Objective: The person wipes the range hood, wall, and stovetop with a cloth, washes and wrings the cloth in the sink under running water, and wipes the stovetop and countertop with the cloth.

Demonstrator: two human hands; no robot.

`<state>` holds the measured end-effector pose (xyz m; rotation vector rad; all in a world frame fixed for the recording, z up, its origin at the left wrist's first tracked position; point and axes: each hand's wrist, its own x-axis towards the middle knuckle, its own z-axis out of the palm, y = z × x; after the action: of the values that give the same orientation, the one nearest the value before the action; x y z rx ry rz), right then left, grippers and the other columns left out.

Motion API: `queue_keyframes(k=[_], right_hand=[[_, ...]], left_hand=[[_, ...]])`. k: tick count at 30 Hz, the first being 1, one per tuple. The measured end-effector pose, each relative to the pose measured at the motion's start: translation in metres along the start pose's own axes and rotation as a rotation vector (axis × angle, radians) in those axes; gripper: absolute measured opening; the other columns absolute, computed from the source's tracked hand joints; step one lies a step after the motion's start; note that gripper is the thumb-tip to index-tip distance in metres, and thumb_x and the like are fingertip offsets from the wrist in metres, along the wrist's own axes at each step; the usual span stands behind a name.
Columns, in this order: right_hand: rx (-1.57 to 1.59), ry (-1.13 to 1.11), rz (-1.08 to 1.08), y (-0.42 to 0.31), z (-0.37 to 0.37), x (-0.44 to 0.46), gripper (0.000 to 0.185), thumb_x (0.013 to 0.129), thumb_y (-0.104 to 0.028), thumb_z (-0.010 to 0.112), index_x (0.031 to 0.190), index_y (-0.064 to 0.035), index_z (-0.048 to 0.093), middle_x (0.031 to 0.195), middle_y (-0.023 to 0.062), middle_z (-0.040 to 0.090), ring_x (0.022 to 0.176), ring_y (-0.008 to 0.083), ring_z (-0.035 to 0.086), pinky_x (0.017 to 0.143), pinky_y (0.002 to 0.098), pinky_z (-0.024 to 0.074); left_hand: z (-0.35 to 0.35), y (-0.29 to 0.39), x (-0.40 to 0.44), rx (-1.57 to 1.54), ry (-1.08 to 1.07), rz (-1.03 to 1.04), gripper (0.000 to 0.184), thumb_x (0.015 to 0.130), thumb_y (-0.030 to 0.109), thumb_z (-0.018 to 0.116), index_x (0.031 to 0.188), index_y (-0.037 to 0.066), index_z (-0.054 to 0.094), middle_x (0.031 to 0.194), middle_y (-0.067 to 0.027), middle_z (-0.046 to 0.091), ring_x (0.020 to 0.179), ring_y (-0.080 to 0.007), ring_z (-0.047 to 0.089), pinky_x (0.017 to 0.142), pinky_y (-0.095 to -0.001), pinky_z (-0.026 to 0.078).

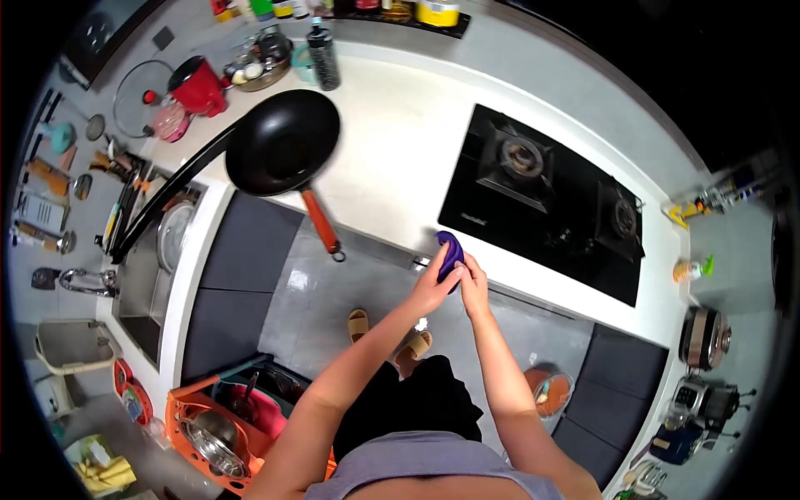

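A purple cloth (451, 253) is bunched between my two hands, over the front edge of the white countertop (392, 150). My left hand (437, 282) has its fingers closed round the cloth from the left side. From the right, my right hand (472, 282) grips the same cloth, its fingertips close to those of the left. To the left on the counter sits a black wok (283, 142), its red-brown handle (319, 222) sticking out past the counter edge. Right of my hands is the black gas stove (542, 204) with two burners.
At the left is the sink (137, 308) with a faucet (87, 282). A dark bottle (322, 58) and a red container (197, 86) stand at the back. An orange rack (208, 433) is on the lower left, a bin (550, 392) on the floor.
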<state>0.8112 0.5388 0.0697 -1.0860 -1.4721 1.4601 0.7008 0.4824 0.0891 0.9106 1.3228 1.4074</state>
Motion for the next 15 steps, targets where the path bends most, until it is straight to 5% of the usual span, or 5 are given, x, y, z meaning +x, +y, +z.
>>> queue_keyframes(k=[3, 6, 7, 11, 15], right_hand=[[0.493, -0.304, 0.370, -0.035, 0.032, 0.017, 0.041, 0.094, -0.032, 0.038, 0.112, -0.0015, 0.059, 0.108, 0.0055, 0.059, 0.097, 0.0152, 0.053, 0.085, 0.0267, 0.0399], [0.017, -0.223, 0.144, -0.070, 0.079, 0.043, 0.042, 0.093, -0.035, 0.040, 0.115, -0.0031, 0.056, 0.115, 0.0071, 0.057, 0.108, 0.0170, 0.051, 0.091, 0.0320, 0.0399], [-0.009, -0.225, 0.084, -0.067, 0.096, 0.055, 0.039, 0.092, -0.032, 0.044, 0.117, -0.0043, 0.054, 0.115, 0.0069, 0.056, 0.107, 0.0174, 0.051, 0.090, 0.0314, 0.0403], [-0.065, -0.448, 0.292, -0.071, 0.198, 0.078, 0.050, 0.083, -0.029, 0.059, 0.120, 0.0025, 0.049, 0.107, 0.0122, 0.059, 0.100, 0.0175, 0.053, 0.089, 0.0272, 0.0396], [-0.107, -0.596, 0.559, -0.076, 0.274, 0.093, 0.031, 0.078, -0.023, 0.063, 0.095, 0.0015, 0.055, 0.082, 0.0076, 0.057, 0.072, 0.0160, 0.056, 0.063, 0.0289, 0.0468]], left_hand=[[-0.043, 0.030, -0.007, 0.101, 0.275, 0.047, 0.034, 0.086, 0.013, 0.056, 0.117, 0.002, 0.047, 0.099, -0.0078, 0.058, 0.090, -0.0118, 0.054, 0.079, -0.0263, 0.044], [-0.095, 0.052, -0.016, 0.211, 0.447, 0.118, 0.024, 0.085, 0.013, 0.056, 0.106, 0.000, 0.052, 0.086, -0.0055, 0.061, 0.079, -0.0095, 0.055, 0.072, -0.0252, 0.045], [-0.112, 0.066, -0.023, 0.197, 0.508, 0.138, 0.026, 0.085, 0.016, 0.057, 0.106, 0.001, 0.053, 0.090, -0.0110, 0.061, 0.081, -0.0165, 0.058, 0.073, -0.0287, 0.045], [-0.191, 0.105, -0.046, 0.166, 0.702, 0.190, 0.026, 0.087, 0.017, 0.055, 0.107, 0.002, 0.050, 0.095, -0.0087, 0.057, 0.086, -0.0148, 0.053, 0.077, -0.0272, 0.043], [-0.272, 0.095, -0.051, 0.360, 0.954, 0.287, 0.026, 0.088, 0.017, 0.054, 0.109, 0.000, 0.050, 0.097, -0.0089, 0.057, 0.087, -0.0154, 0.053, 0.078, -0.0272, 0.043]])
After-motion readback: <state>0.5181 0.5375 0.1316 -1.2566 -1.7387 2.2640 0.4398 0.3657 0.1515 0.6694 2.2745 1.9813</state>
